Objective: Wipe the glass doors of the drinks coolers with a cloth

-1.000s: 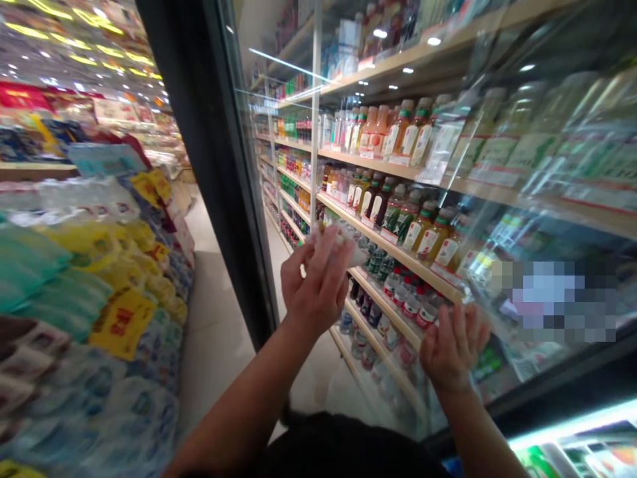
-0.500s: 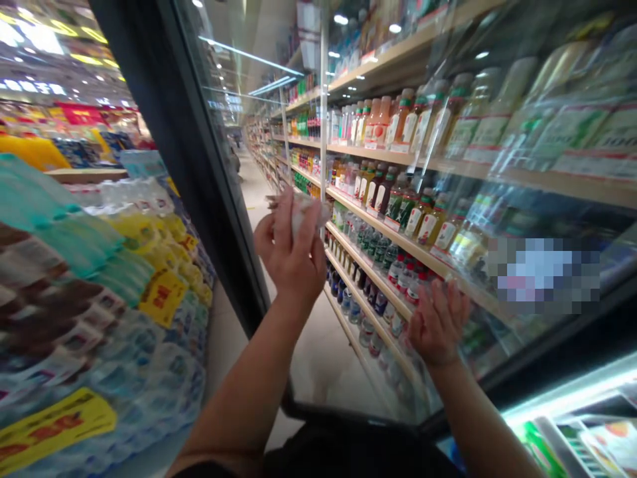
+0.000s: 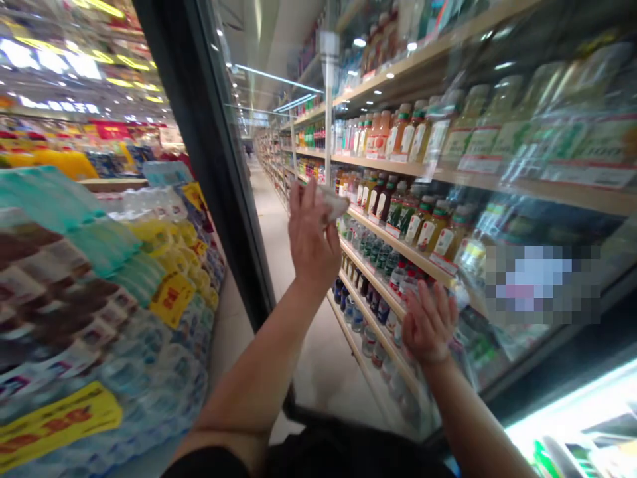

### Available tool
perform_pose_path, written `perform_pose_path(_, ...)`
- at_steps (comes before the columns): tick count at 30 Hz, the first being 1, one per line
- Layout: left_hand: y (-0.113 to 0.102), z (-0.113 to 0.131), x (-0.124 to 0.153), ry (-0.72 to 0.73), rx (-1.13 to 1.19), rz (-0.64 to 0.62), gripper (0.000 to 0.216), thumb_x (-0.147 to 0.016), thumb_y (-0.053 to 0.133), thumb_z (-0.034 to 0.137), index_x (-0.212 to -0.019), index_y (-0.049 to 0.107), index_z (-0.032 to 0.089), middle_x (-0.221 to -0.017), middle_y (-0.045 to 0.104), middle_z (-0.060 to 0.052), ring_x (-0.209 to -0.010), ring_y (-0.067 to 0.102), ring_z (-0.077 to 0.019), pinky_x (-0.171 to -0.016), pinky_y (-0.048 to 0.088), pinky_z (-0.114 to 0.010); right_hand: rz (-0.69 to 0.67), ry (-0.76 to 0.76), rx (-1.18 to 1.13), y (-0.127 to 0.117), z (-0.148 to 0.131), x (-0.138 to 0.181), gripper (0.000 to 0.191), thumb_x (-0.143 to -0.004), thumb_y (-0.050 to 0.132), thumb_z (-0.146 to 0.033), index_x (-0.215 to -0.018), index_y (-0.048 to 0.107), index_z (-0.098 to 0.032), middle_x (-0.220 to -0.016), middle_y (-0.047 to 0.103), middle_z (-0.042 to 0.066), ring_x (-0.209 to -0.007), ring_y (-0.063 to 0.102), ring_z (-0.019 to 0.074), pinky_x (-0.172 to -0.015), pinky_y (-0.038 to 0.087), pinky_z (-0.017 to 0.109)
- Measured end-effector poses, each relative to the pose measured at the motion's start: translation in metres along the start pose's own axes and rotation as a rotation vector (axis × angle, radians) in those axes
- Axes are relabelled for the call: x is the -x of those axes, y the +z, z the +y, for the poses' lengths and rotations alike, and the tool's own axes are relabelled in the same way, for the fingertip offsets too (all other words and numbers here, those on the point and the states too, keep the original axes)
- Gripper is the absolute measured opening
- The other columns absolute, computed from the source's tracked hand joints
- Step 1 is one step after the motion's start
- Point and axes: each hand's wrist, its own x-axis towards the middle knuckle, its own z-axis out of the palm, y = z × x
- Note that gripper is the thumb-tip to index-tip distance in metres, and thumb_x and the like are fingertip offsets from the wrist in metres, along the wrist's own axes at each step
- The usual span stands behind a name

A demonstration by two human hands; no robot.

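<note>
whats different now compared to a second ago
The left hand, with the crumpled whitish wad, moved higher over the black-framed clear glass door. The bare right hand shifted slightly left, toward it. Nothing was visibly taken hold of or let go. The labelled, colourful bottles behind the glass stayed put.

I can't make out the pale wad (image 3: 335, 204), blurred and partly hidden by the left hand (image 3: 313, 242). A yellow sign (image 3: 62, 423) runs off the left edge, its lettering smeared.
</note>
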Motion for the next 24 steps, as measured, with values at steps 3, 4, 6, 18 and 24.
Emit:
perform_pose_path(3,0.021,0.003,0.025,0.145,0.068,-0.018,0.008,-0.1,0.048,0.021,-0.102,0.055,0.025,-0.125,0.063,-0.007,-0.142,0.048,-0.0215,-0.118,0.043,-0.05,0.001,-0.002,0.014,0.004,0.003,-0.001,0.044,-0.086,0.057,-0.015,-0.129,0.067,-0.019,-0.131,0.072,0.011,-0.142,0.052,0.0291,-0.122,0.031,0.047)
perform_pose_path(4,0.025,0.002,0.031,0.188,0.083,-0.034,0.007,-0.098,0.05,0.02,-0.1,0.054,0.025,-0.117,0.064,-0.005,-0.135,0.055,-0.0201,-0.114,0.047,-0.048,-0.002,0.0,0.02,0.006,0.003,-0.002,0.044,-0.087,0.057,-0.016,-0.13,0.067,-0.019,-0.13,0.072,0.011,-0.141,0.052,0.029,-0.122,0.031,0.047)
perform_pose_path(6,0.03,-0.003,0.031,0.201,0.1,-0.021,0.01,-0.097,0.056,0.022,-0.105,0.051,0.026,-0.111,0.064,-0.003,-0.122,0.062,-0.0186,-0.105,0.054,-0.045,-0.006,-0.001,0.032,0.009,0.004,-0.004,0.045,-0.087,0.056,-0.016,-0.131,0.066,-0.02,-0.129,0.072,0.011,-0.14,0.053,0.0287,-0.122,0.031,0.046)
perform_pose_path(18,0.048,0.002,-0.003,0.554,0.047,-0.157,0.028,-0.098,0.062,0.021,-0.125,0.06,0.028,-0.132,0.067,0.0,-0.119,0.062,-0.0154,-0.095,0.054,-0.029,-0.012,-0.007,0.111,0.025,0.011,-0.003,0.05,-0.087,0.061,-0.016,-0.137,0.063,-0.019,-0.136,0.069,0.012,-0.143,0.05,0.0293,-0.122,0.031,0.044)
perform_pose_path(24,0.05,-0.01,0.018,0.405,-0.141,0.056,0.031,-0.096,0.062,0.018,-0.126,0.064,0.021,-0.135,0.065,-0.008,-0.134,0.053,-0.0226,-0.108,0.047,-0.038,-0.01,-0.005,0.122,0.028,0.01,-0.001,0.047,-0.089,0.061,-0.018,-0.136,0.063,-0.018,-0.134,0.07,0.013,-0.142,0.052,0.0306,-0.121,0.033,0.045)
